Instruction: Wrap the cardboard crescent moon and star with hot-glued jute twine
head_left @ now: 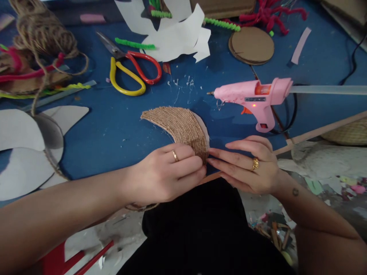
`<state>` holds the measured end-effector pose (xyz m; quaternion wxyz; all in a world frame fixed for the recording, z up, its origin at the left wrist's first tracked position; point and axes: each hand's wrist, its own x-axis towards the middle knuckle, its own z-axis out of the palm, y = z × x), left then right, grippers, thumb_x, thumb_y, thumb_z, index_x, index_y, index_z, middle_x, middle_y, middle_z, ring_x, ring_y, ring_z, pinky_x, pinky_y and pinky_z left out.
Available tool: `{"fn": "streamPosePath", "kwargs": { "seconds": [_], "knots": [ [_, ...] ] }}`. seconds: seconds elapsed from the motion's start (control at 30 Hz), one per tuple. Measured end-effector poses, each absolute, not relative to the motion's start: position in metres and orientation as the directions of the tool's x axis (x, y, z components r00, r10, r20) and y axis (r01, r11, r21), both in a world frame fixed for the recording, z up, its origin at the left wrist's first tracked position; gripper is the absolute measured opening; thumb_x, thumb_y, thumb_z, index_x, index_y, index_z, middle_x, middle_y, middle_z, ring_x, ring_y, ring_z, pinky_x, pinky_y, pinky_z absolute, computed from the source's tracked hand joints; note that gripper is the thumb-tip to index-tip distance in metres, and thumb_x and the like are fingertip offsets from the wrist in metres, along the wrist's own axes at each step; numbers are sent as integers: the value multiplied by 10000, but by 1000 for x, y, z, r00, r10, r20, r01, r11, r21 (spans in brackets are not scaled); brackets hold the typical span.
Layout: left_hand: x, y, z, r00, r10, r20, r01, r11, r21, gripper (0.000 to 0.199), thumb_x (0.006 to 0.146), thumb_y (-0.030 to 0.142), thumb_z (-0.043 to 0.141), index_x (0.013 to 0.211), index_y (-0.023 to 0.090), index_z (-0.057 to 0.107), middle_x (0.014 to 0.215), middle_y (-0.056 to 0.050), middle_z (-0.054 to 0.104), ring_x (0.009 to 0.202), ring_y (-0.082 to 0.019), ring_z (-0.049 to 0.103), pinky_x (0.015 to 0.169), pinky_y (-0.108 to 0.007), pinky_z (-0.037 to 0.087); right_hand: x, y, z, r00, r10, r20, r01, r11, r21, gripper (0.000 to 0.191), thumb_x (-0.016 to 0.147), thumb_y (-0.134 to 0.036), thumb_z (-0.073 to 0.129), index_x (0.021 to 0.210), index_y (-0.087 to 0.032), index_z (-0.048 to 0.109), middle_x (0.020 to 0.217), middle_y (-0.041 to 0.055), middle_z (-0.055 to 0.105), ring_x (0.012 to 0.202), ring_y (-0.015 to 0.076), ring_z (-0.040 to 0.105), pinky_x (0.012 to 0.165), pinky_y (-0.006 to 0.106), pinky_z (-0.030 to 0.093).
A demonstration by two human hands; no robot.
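- Crescent of coiled jute (179,130) on pale card backing (201,128), near the bench's (94,141) front edge, between the hands
- Left hand (163,172): fingers (186,160) curled over the crescent's lower end, holding it
- Right hand (246,164): fingers straight and open, fingertips (213,162) touching that end from the right
- Pink glue gun (252,99) beyond the right hand, its nozzle toward the crescent
- Scissors (134,72) mid-bench, yellow and red handles
- Twine ball (43,38) at the back left corner
- Cardboard disc (251,46) near the back edge
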<state>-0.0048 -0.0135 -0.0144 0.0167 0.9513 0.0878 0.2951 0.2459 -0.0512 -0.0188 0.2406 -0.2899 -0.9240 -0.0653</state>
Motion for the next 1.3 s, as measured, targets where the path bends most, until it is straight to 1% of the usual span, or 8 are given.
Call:
{"fn": "streamPosePath", "kwargs": {
  "seconds": [0.17, 0.33, 0.7, 0.9, 1.07, 1.13, 1.2, 1.3],
  "knots": [
    [-5, -13, -12, 811, 180, 557, 156, -984, 91, 71, 858, 167, 672, 857, 102, 644, 730, -12, 609, 691, -146, 575, 620, -296, 501, 244, -48, -21, -718, 465, 518, 535, 845, -17, 278, 864, -227, 620, 1132, -179, 673, 1188, -9, 704, 1064, 202, 537, 900, 386, 427],
    [-5, -14, -11, 813, 188, 550, 158, -982, 103, 72, 862, 174, 668, 867, 105, 647, 739, -17, 618, 700, -153, 576, 639, -297, 513, 244, -47, -19, -724, 451, 522, 519, 854, -18, 299, 833, -209, 653, 1129, -171, 677, 1182, -2, 706, 1041, 205, 550, 884, 398, 435],
    [-5, -13, -11, 826, 193, 530, 152, -981, 120, 73, 880, 177, 645, 896, 107, 636, 762, -20, 627, 701, -148, 582, 642, -291, 512, 244, -46, -19, -735, 455, 503, 521, 853, -10, 281, 845, -219, 637, 1121, -203, 685, 1204, -37, 695, 1027, 188, 560, 863, 394, 438],
    [-7, -14, -13, 821, 197, 536, 147, -980, 135, 117, 853, 191, 683, 892, 94, 630, 759, -28, 629, 703, -154, 579, 647, -297, 512, 242, -46, -19, -753, 412, 513, 522, 849, 85, 268, 901, -219, 565, 1143, -205, 679, 1196, -43, 698, 1011, 171, 560, 881, 371, 436],
    [-5, -14, -12, 821, 208, 532, 152, -977, 147, 83, 867, 186, 664, 884, 110, 636, 762, -25, 636, 695, -148, 584, 648, -292, 519, 243, -45, -17, -775, 404, 485, 506, 857, 95, 263, 874, -197, 603, 1124, -223, 680, 1201, -37, 695, 1029, 163, 562, 880, 369, 439],
    [-4, -14, -11, 822, 211, 530, 149, -976, 157, 68, 873, 174, 653, 880, 108, 638, 754, -27, 637, 693, -153, 588, 640, -294, 520, 243, -46, -17, -781, 393, 486, 498, 861, 104, 270, 882, -194, 588, 1138, -204, 676, 1201, -36, 695, 1027, 154, 561, 879, 364, 441],
    [-4, -13, -11, 825, 211, 524, 144, -976, 166, 55, 874, 156, 645, 877, 101, 639, 749, -34, 638, 691, -161, 589, 628, -298, 521, 243, -46, -17, -784, 377, 493, 494, 860, 127, 285, 876, -198, 599, 1152, -181, 671, 1199, -31, 697, 1028, 147, 561, 872, 354, 444],
    [-5, -13, -11, 823, 206, 529, 140, -977, 162, 55, 869, 150, 649, 877, 96, 639, 747, -40, 637, 688, -165, 581, 618, -301, 516, 244, -48, -19, -784, 364, 503, 502, 848, 169, 298, 859, -220, 633, 1154, -201, 671, 1221, -45, 687, 1026, 142, 558, 871, 352, 436]
  ]
}}
